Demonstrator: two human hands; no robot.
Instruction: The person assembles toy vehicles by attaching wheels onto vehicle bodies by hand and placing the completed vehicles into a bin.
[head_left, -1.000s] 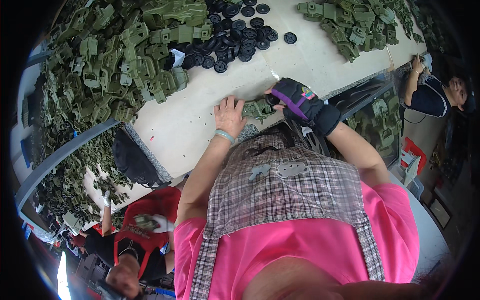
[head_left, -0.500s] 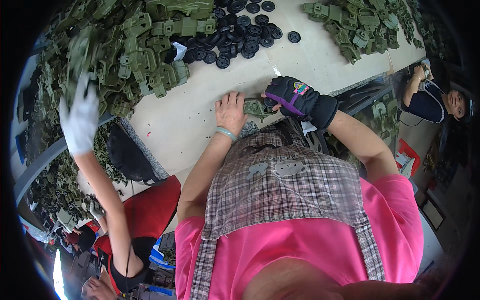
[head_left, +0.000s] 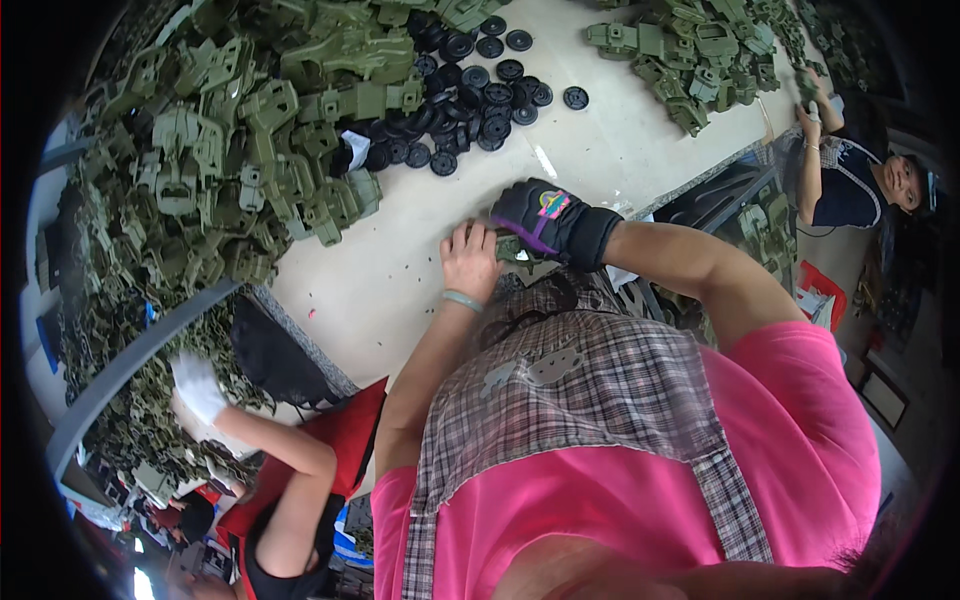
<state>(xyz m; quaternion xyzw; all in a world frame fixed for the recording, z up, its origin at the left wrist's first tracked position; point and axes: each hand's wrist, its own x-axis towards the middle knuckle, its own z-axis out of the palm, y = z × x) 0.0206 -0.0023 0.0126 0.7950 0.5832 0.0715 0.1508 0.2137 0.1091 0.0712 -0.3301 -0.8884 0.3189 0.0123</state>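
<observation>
At the table's near edge, a small olive-green moulded plastic part (head_left: pixel 516 252) lies between my two hands, mostly covered by them. My bare left hand (head_left: pixel 471 264), with a pale bangle at the wrist, grips its left end with curled fingers. Across the top of the part reaches my right hand (head_left: pixel 545 220) in a black and purple fingerless glove. Its fingers are bent down over the part, and their tips are largely hidden. Beyond my hands lies a loose pile of black plastic wheels (head_left: pixel 497 93), with a single wheel (head_left: pixel 575 98) apart on its right.
Green plastic parts are heaped at the left (head_left: pixel 270 150), with another heap (head_left: pixel 690 60) at the far right. A grey rail (head_left: pixel 150 345) curves along the left. One co-worker's white-gloved hand (head_left: pixel 198 387) is over parts at lower left; another person (head_left: pixel 850 175) sits at right.
My right hand has moved left over the green part, toward my left hand, covering more of it. The co-worker's white glove has drawn back from the left heap toward the lower parts.
</observation>
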